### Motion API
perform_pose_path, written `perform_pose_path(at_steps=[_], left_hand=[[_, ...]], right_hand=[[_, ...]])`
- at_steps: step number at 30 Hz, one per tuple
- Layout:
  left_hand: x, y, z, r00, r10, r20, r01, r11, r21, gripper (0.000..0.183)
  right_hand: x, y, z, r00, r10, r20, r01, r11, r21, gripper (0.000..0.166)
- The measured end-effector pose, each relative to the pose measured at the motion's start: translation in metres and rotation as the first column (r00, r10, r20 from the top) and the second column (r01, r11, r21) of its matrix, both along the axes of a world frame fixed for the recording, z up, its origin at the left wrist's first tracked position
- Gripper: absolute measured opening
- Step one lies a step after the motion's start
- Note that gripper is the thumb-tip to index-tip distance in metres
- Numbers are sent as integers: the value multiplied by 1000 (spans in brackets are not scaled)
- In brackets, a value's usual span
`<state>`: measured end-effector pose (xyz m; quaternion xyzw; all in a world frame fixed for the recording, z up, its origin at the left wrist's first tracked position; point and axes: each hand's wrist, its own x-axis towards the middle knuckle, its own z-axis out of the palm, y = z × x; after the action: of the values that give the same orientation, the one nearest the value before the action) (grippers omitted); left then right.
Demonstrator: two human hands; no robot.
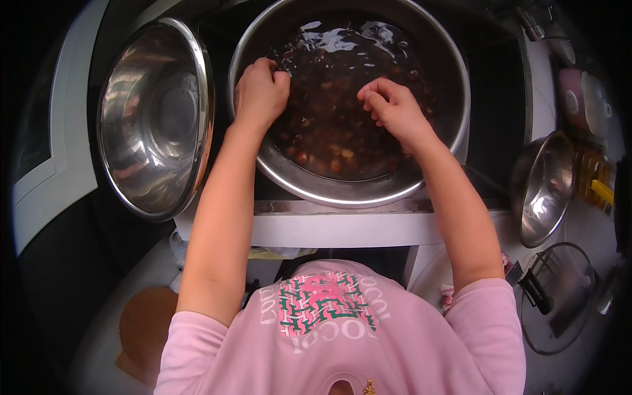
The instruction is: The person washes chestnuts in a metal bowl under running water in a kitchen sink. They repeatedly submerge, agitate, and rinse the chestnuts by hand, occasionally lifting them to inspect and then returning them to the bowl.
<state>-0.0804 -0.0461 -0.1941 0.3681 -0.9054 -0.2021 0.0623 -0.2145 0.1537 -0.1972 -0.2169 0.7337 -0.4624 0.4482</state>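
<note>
A large round stainless steel basin [340, 198] stands before me, filled with dark water. Many small reddish-brown pieces [335, 158], perhaps nuts or fruits, lie in the water, a few of them paler and yellowish. Over the basin's left side is my left hand [262, 91], its back up and its fingers curled; whether something is between them is hidden. My right hand [395, 106] hovers above the right half of the water with bent fingers and the thumb near the fingertips. I cannot tell if it holds a small thing.
Left of the basin, a second steel bowl [173, 113] leans steeply. At the right are a smaller steel bowl [548, 192], a glass lid [568, 306], a pink appliance [575, 101] and a bottle of yellow liquid [590, 173]. The white counter edge [340, 229] runs before my body.
</note>
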Motion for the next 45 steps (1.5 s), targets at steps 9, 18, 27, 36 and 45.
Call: perform_pose_path(at_steps=[9,18,27,36,45], left_hand=[[54,37,44,827,543,-149,-53,339,939,13],[25,62,-2,945,-193,264,181,981,69,23],[26,62,23,1000,-10,-5,11,893,450,19],[39,97,46,801,596,58,27,-133,991,18],[44,97,44,905,425,23,86,-234,968,24]], right_hand=[[32,-22,-19,450,480,-753,-316,874,369,22],[3,1,-2,981,187,-54,-179,974,139,20],[-8,18,9,590,55,805,232,944,-235,27],[25,23,42,889,28,457,51,986,-160,22],[57,23,66,896,-72,-439,-41,969,-242,23]])
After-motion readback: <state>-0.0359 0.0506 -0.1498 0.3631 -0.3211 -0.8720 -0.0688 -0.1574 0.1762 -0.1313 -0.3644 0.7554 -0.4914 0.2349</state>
